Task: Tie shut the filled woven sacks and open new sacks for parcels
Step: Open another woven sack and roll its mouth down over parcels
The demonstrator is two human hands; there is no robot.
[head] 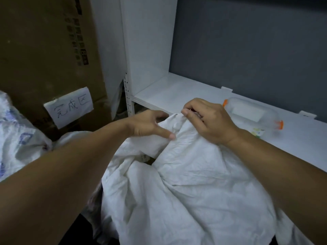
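The fingers (pixel 187 114) of my right hand (pixel 210 121) are curled and pinch the top edge of the white woven sack (pixel 185 183), near the centre of my view. My left hand (pixel 146 124) is just beside it, at 9 o'clock. Its thumb lies straight on the cloth and the other fingers reach over a fold, so the fold sits between them. The crumpled sack fills the view from 5 to 7 o'clock.

The front edge of the white shelf (pixel 173 92) runs just behind the hands, from 10 toward 4 o'clock. On the shelf at 3 o'clock a clear bottle (pixel 251 112) with orange ends lies on its side, near my right wrist. At 9 o'clock a printed sack (pixel 17 138) is close to my left forearm, and a cardboard box (pixel 44 50) stands above it. The open room I see is on the shelf at 12 o'clock.

A paper label (pixel 69 106) on the box reads 完成区, written by hand. The print on the box and the bottle is too blurred to read.
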